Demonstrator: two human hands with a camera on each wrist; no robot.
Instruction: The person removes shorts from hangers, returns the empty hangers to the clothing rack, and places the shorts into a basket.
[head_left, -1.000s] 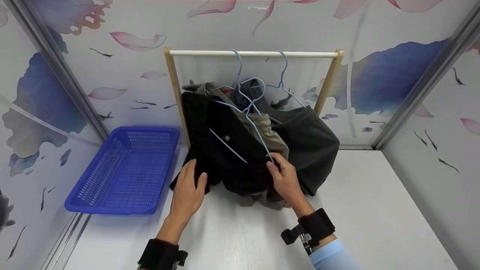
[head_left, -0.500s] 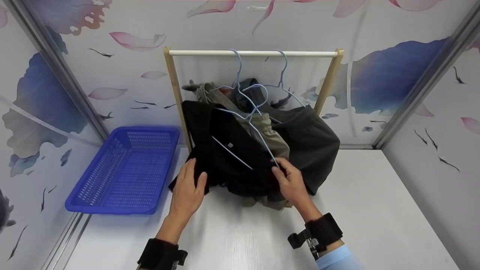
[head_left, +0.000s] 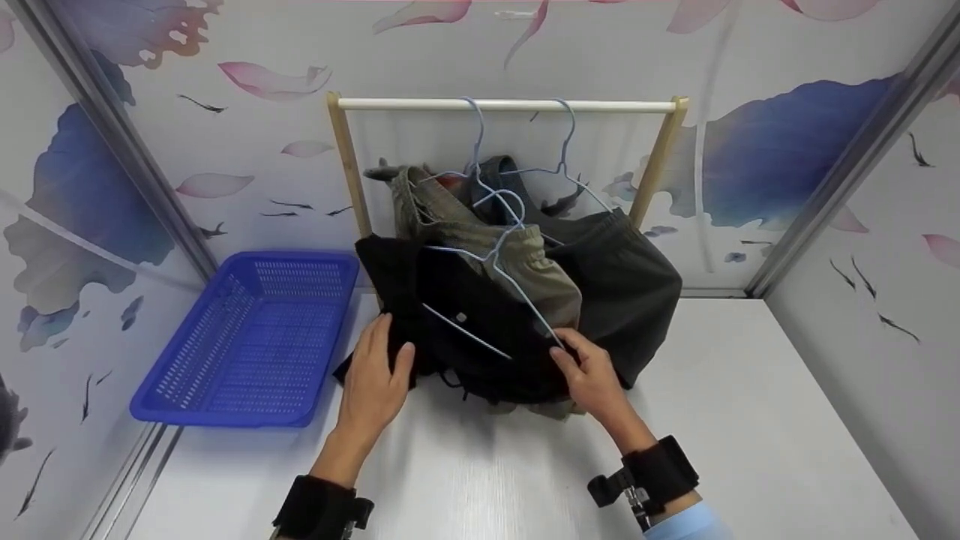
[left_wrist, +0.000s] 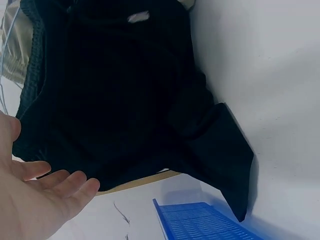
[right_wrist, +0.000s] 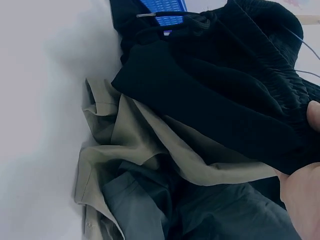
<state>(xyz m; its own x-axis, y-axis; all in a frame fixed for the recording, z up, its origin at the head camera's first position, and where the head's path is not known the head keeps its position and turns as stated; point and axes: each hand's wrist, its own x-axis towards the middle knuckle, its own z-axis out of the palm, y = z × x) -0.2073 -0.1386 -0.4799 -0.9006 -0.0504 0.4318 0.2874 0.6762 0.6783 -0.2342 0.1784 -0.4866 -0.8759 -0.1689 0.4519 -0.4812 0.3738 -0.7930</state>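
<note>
I see left hand [head_left: 373, 379] flat, fingers released, pinning black shorts [head_left: 465, 330] to desk [head_left: 480, 480]; right hand [head_left: 592, 375] fingers pinching waistband beside blue hanger [head_left: 502, 262], steadying it.

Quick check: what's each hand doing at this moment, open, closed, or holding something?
Left hand: open, fingers straight, resting on the black garment.
Right hand: pinching the black garment's edge by the light blue hanger.

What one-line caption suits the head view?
Two hands, left hand and right hand, handle black shorts on a pale-blue wire hanger beneath a wooden rack, beside a blue plastic basket.
</note>
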